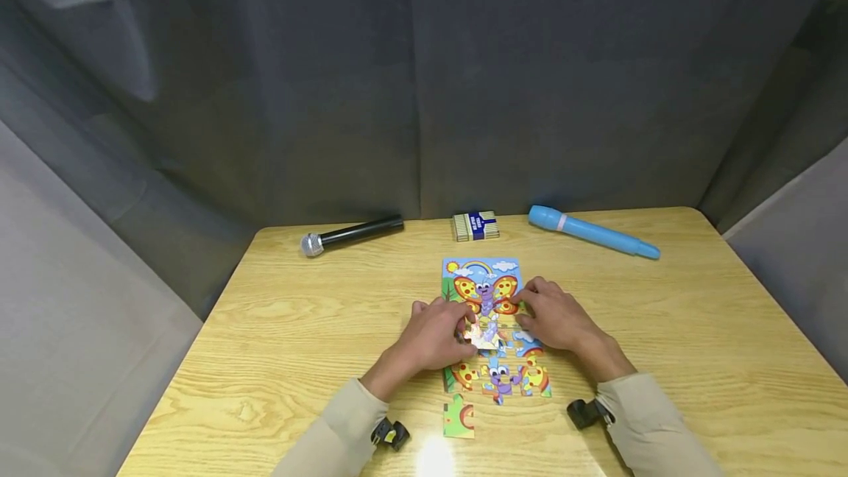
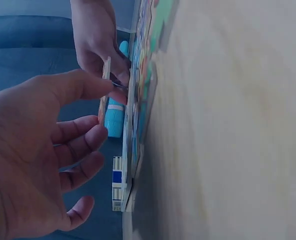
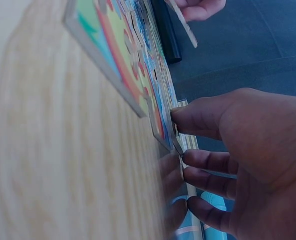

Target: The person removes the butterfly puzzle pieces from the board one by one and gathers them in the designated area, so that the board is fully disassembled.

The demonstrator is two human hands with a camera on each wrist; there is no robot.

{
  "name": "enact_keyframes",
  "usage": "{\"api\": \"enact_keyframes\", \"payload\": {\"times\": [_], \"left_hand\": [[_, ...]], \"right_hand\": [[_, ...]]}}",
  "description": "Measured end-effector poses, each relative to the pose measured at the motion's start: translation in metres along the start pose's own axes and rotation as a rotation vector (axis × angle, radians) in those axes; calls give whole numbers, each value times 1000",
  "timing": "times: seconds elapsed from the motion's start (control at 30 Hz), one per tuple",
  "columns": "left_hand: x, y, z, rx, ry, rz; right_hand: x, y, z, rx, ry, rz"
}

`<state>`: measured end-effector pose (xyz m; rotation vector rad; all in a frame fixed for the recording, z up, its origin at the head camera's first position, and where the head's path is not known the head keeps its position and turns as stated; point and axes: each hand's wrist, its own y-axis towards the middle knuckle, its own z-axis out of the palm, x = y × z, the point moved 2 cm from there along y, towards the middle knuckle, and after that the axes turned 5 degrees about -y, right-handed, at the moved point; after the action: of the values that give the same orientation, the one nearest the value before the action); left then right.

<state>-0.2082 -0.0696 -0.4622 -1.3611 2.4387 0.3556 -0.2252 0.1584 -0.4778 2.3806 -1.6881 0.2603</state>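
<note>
My left hand (image 1: 433, 333) pinches a jigsaw piece (image 1: 483, 333) between thumb and fingers, raised above the lower part of a butterfly picture board (image 1: 480, 267). In the left wrist view the piece (image 2: 104, 95) stands edge-on, apart from the board. My right hand (image 1: 556, 315) rests at the board's right edge. Its thumb and fingertips (image 3: 190, 157) touch there, fairly straight in the right wrist view. Several jigsaw pieces lie below the board, among them a purple butterfly-face piece (image 1: 500, 376), a yellow-and-red wing piece (image 1: 535, 377) and a green corner piece (image 1: 457, 418).
Along the table's back edge lie a black microphone (image 1: 358, 232), a striped box with a blue band (image 1: 475, 226) and a light blue pen-shaped tube (image 1: 596, 232). The wooden table (image 1: 298, 322) ends against a dark grey curtain (image 1: 331, 94).
</note>
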Motion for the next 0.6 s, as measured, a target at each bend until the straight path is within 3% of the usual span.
{"api": "enact_keyframes", "payload": {"times": [0.6], "left_hand": [[-26,-31,4,73,55,94]], "right_hand": [[-2,-1,-1,-6,16,-2]]}}
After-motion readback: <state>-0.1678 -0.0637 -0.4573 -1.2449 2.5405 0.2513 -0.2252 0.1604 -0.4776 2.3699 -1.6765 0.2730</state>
